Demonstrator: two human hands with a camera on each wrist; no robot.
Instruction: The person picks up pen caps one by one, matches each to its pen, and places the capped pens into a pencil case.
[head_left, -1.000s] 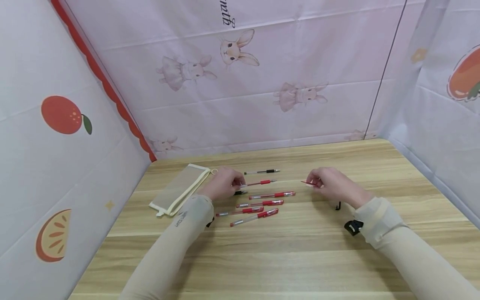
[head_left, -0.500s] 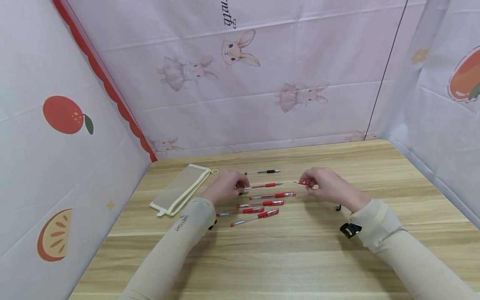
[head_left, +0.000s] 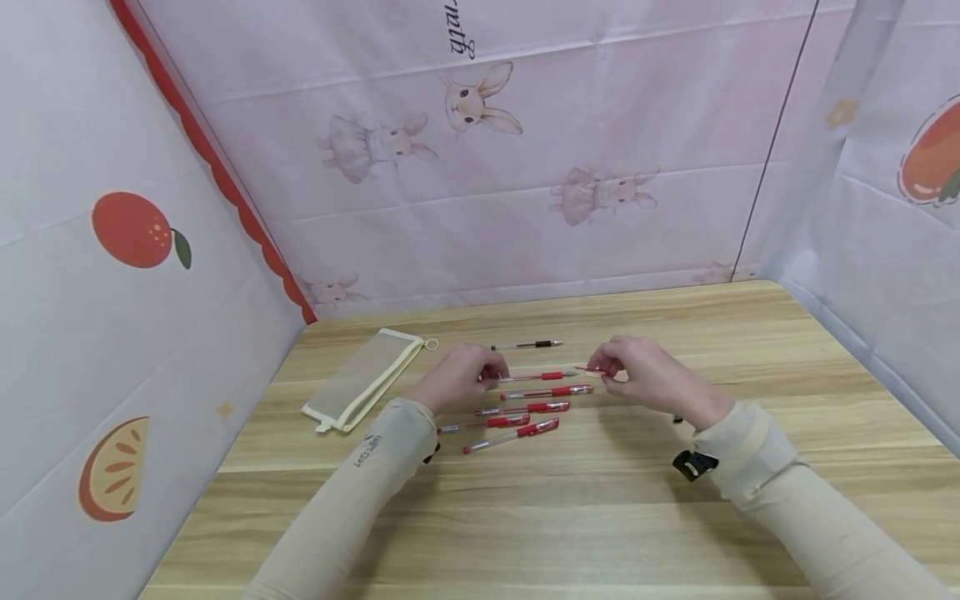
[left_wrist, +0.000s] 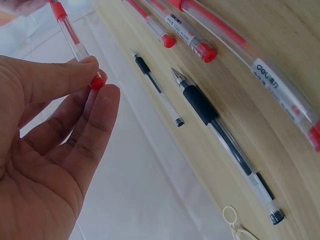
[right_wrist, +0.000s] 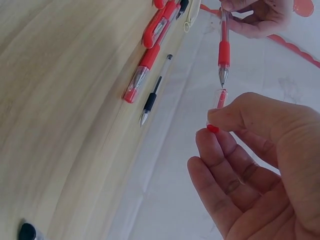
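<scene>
My left hand (head_left: 461,375) pinches the rear end of an uncapped red pen (head_left: 551,376) between thumb and fingers; in the left wrist view the thumb lies over the red end plug (left_wrist: 97,82). The right hand (head_left: 652,375) pinches a clear and red cap (right_wrist: 220,99) between thumb and fingertip. In the right wrist view the pen's metal tip (right_wrist: 223,76) is at the cap's mouth, nearly in line with it; whether they touch I cannot tell. Both are held above the table.
Several capped red pens (head_left: 536,407) lie in front of the hands. One black pen (head_left: 527,344) lies behind them, another black pen (left_wrist: 227,147) near the left hand. A mesh zip pouch (head_left: 360,375) lies at left. A patterned cloth stands behind the table.
The hands have come closer together: the left has moved right with the pen, the right has moved left with the cap. The pen tip is now beside the cap.
</scene>
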